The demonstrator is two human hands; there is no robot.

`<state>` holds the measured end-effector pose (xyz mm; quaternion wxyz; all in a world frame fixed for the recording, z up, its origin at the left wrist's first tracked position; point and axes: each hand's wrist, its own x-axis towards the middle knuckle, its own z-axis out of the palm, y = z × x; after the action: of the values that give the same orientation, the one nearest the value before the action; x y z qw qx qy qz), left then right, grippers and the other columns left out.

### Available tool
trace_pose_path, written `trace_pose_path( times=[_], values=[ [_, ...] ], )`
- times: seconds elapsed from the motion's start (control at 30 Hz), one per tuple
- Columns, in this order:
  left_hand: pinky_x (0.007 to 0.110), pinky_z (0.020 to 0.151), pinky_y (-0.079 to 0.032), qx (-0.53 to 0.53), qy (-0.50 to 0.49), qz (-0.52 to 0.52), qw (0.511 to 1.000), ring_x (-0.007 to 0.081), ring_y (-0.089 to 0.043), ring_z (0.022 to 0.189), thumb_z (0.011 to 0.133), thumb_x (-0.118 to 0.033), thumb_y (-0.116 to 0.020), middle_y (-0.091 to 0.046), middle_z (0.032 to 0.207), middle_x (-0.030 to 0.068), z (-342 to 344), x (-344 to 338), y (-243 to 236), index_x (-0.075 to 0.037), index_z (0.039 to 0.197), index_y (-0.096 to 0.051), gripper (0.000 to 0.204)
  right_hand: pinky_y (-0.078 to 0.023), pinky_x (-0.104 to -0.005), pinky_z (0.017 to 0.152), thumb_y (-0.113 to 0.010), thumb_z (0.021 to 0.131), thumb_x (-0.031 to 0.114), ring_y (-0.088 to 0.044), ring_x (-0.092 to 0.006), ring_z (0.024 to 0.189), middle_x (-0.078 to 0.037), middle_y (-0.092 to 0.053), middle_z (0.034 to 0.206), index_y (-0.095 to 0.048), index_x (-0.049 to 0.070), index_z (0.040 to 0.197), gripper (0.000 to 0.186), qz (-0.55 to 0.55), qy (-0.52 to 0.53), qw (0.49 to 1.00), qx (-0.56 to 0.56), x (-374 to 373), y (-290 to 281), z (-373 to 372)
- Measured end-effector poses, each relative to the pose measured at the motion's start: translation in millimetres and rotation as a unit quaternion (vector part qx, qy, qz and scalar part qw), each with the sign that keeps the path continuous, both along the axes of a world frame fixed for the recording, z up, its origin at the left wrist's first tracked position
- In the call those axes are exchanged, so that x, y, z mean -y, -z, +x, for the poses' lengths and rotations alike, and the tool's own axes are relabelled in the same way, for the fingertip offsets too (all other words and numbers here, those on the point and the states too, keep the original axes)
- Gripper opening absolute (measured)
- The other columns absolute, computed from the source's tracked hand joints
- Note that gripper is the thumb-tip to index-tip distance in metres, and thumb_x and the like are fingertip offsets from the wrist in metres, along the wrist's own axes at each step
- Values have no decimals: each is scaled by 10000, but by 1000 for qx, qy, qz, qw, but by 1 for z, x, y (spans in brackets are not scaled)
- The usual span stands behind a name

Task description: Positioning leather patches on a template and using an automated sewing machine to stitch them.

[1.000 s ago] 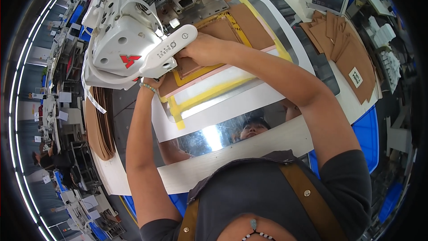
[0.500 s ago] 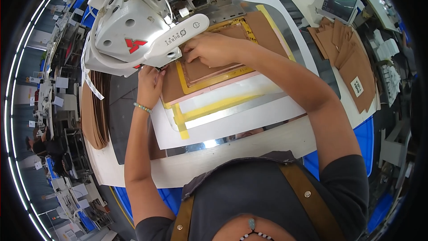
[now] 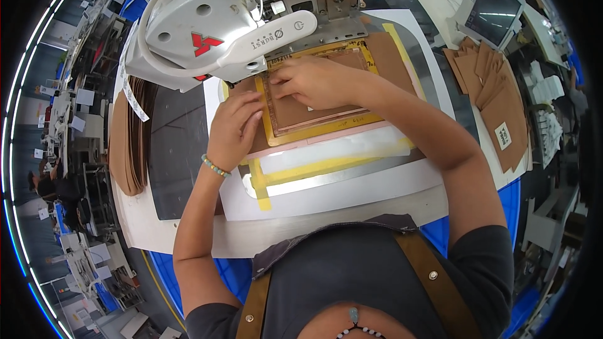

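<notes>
On the flat white template sheet (image 3: 352, 194) lies a yellow rectangular frame (image 3: 326, 132) with a brown panel (image 3: 326, 113) inside it. My right hand (image 3: 320, 81) reaches over the frame, fingers bent and a little apart, fingertips down on the brown panel near its left side. Nothing shows in its grasp. My left hand (image 3: 235, 122) rests on the brown board just left of the frame, its fingers loosely stretched and nothing held. Close above its fingertips is the white sewing machine head (image 3: 176, 37); its needle area is mostly hidden.
Brown cut pieces (image 3: 129, 144) stand stacked at the left, and more brown pieces (image 3: 496, 113) lie fanned at the right. A screen (image 3: 493, 9) stands at the far right. Yellow tape (image 3: 320, 171) crosses the template's near part. Blue bins (image 3: 235, 276) show below the table edge.
The template with its frame has shifted toward me, away from the machine head, its sheet now covering the shiny strip. My left hand has drawn back from the machine and its fingers show more.
</notes>
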<state>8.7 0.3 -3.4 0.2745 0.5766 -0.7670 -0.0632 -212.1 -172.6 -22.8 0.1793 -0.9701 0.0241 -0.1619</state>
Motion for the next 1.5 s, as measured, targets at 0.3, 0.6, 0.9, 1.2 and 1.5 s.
trace_pose_path(
  times=[0.3,0.6,0.9,1.2,1.5],
  values=[
    [494,1175,-403,114,68,5,991,358,-525,1424,995,-150,-694,-579,1551,122,-26,24,16,-62,1386,-670,402,-496,-429,1104,-630,957,40,-589,-307,1302,-110,-639,1465,-694,31,1323,372,-90,203,963,-152,-15,-43,-108],
    [469,1183,-370,221,58,22,973,356,-486,1455,1021,-292,-668,-534,1595,137,-31,28,14,-103,1474,-623,493,-512,-389,930,-663,883,27,-611,-262,1209,-115,-624,1470,-690,35,1269,387,-205,238,947,-67,-14,-6,-124],
    [462,1167,-384,238,55,15,969,356,-505,1437,1034,-320,-651,-541,1590,133,-26,25,14,-124,1483,-622,490,-508,-395,909,-658,881,29,-619,-263,1198,-109,-656,1407,-683,22,1255,375,-201,241,946,-80,-16,-12,-111],
    [469,1137,-419,248,33,15,968,364,-524,1414,1006,-318,-689,-531,1604,106,-27,25,20,-144,1498,-604,529,-492,-396,1036,-649,907,47,-603,-268,1234,-96,-637,1463,-650,28,1382,475,-199,242,934,-174,-21,-25,-102],
    [475,1150,-425,226,33,4,973,359,-517,1404,1005,-308,-689,-542,1571,119,-22,22,19,-91,1459,-618,508,-524,-394,903,-675,898,86,-640,-233,1151,-62,-696,1307,-694,55,1291,395,-221,221,937,-156,-14,-25,-95]
  ],
)
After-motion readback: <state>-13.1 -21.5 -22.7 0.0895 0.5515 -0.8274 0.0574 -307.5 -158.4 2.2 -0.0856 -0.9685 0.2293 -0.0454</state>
